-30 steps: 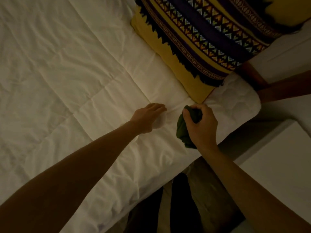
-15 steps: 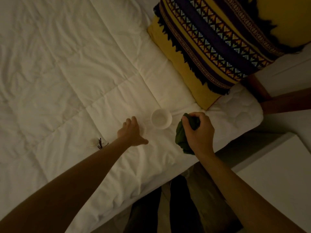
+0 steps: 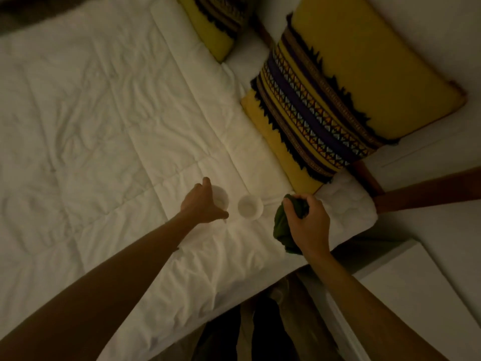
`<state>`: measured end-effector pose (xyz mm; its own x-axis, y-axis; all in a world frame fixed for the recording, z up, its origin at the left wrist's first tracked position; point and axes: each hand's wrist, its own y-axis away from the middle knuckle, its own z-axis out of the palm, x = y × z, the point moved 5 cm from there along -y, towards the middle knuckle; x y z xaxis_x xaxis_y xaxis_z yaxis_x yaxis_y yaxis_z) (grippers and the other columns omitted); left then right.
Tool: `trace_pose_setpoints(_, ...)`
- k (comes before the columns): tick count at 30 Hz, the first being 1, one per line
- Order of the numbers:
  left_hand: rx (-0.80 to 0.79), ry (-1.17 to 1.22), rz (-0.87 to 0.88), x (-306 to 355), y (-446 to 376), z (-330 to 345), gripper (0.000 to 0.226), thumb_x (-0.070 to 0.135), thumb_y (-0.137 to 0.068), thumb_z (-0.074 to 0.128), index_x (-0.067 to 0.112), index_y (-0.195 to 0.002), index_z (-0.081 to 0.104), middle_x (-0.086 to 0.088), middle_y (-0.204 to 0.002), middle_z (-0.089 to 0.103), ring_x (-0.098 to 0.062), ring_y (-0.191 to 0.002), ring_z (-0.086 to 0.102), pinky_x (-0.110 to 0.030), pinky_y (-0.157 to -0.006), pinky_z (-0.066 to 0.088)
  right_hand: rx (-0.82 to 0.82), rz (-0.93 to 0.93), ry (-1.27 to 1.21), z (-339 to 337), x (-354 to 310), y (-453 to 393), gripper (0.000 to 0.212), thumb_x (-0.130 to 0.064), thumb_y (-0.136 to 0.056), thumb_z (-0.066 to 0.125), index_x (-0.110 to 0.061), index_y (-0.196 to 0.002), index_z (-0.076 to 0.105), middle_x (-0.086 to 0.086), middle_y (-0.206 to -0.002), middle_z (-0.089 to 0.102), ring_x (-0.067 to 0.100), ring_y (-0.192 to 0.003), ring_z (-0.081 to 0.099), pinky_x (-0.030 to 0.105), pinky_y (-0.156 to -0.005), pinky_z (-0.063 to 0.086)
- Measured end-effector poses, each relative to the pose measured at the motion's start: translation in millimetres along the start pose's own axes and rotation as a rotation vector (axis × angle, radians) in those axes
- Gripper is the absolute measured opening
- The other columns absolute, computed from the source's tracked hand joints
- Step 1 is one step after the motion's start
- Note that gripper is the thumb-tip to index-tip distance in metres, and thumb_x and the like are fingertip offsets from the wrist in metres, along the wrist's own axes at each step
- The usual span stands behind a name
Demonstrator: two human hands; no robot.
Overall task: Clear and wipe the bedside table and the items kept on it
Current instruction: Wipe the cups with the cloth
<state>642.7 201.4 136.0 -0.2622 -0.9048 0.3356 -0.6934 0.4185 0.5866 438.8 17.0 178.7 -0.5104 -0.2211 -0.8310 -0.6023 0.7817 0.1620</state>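
Note:
Two small white round cups stand side by side on the white duvet [image 3: 109, 142]. My left hand [image 3: 203, 204] curls its fingers and thumb round the left cup [image 3: 220, 198]. The right cup [image 3: 250, 206] stands free, a little apart from both hands. My right hand [image 3: 308, 225] grips a bunched dark green cloth [image 3: 282, 230] near the bed's corner. The white bedside table [image 3: 416, 295] lies at the lower right, and its visible top is bare.
Two yellow cushions with dark patterned bands, one large [image 3: 338, 100] and one smaller [image 3: 213, 24], lean at the head of the bed. A dark gap with dark fabric [image 3: 260, 329] separates the bed from the bedside table. A white wall fills the right.
My left hand let go of the first cup, drew back to the left, and now closes round a second cup beside it. The right hand keeps the cloth in place.

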Motion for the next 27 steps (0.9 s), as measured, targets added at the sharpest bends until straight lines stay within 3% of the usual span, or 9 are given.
trace_pose_setpoints(4,0.017,0.255,0.135,40,32,-73,0.087,0.039,-0.058,0.092,0.019,-0.13,0.047,-0.004,-0.115,0.056,-0.025,-0.107,0.057,-0.035,-0.082,0.052,-0.031,-0.113,-0.125,-31,-68,-7,0.013,-0.036,-0.089,0.073,-0.04,-0.097,0.064,-0.02,-0.1,0.065,-0.013,-0.097,0.058,0.001,-0.08,0.042)
trace_pose_setpoints(7,0.009,0.541,0.228,76,63,-128,0.081,0.039,-0.06,0.091,0.029,-0.131,0.052,0.003,-0.117,0.059,-0.02,-0.108,0.06,-0.033,-0.087,0.055,-0.024,-0.2,-0.196,-57,-128,-15,0.015,-0.035,-0.088,0.075,-0.035,-0.102,0.069,-0.016,-0.106,0.069,-0.005,-0.103,0.06,0.009,-0.088,0.046)
trace_pose_setpoints(10,-0.023,0.784,0.408,122,100,-179,0.075,0.043,-0.063,0.089,0.033,-0.13,0.057,0.003,-0.121,0.062,-0.019,-0.111,0.062,-0.034,-0.093,0.056,0.064,-0.306,-0.322,-90,-192,-18,0.014,-0.039,-0.087,0.075,-0.042,-0.1,0.069,-0.028,-0.101,0.07,-0.005,-0.1,0.064,0.011,-0.083,0.051)
trace_pose_setpoints(14,-0.085,1.047,0.63,185,156,-241,0.061,0.039,-0.065,0.087,0.037,-0.122,0.066,0.0,-0.126,0.063,-0.022,-0.116,0.063,-0.038,-0.092,0.058,0.162,-0.484,-0.443,-140,-279,-6,0.017,-0.047,-0.089,0.07,-0.045,-0.106,0.067,-0.027,-0.108,0.069,-0.004,-0.102,0.064,0.012,-0.081,0.053)
trace_pose_setpoints(17,-0.093,1.15,0.762,228,195,-281,0.073,0.039,-0.064,0.085,0.032,-0.132,0.059,-0.002,-0.134,0.059,-0.025,-0.118,0.062,-0.038,-0.089,0.058,0.267,-0.643,-0.463,-180,-338,11,0.019,-0.042,-0.091,0.067,-0.045,-0.11,0.065,-0.026,-0.119,0.067,-0.004,-0.112,0.061,0.009,-0.087,0.049)
trace_pose_setpoints(19,-0.077,1.275,0.817,255,218,-302,0.081,0.039,-0.065,0.084,0.023,-0.138,0.053,-0.007,-0.135,0.058,-0.028,-0.117,0.064,-0.039,-0.088,0.057,0.351,-0.728,-0.483,-203,-366,21,0.021,-0.035,-0.094,0.067,-0.037,-0.115,0.065,-0.022,-0.127,0.065,0.0,-0.12,0.059,0.015,-0.095,0.049)
trace_pose_setpoints(21,-0.074,1.395,0.854,279,243,-317,0.084,0.043,-0.069,0.082,0.01,-0.139,0.052,-0.019,-0.136,0.058,-0.037,-0.119,0.061,-0.048,-0.095,0.053,0.424,-0.777,-0.485,-219,-387,32,0.023,-0.032,-0.095,0.066,-0.031,-0.118,0.065,-0.021,-0.133,0.062,0.003,-0.125,0.057,0.021,-0.1,0.049)
trace_pose_setpoints(24,-0.105,1.517,0.894,316,280,-335,0.081,0.056,-0.069,0.079,-0.001,-0.122,0.059,-0.025,-0.125,0.062,-0.047,-0.117,0.059,-0.061,-0.106,0.042,0.544,-0.921,-0.437,-238,-418,54,0.026,-0.038,-0.096,0.062,-0.029,-0.121,0.062,-0.016,-0.14,0.057,0.009,-0.13,0.055,0.023,-0.099,0.05)
trace_pose_setpoints(27,-0.233,1.61,0.97,346,312,-349,0.066,0.061,-0.077,0.07,0.007,-0.112,0.057,-0.021,-0.102,0.058,-0.039,-0.098,0.059,-0.054,-0.098,0.044,0.665,-1.089,-0.329,-254,-444,76,0.027,-0.043,-0.098,0.057,-0.029,-0.121,0.06,-0.009,-0.141,0.056,0.014,-0.13,0.055,0.026,-0.099,0.051)
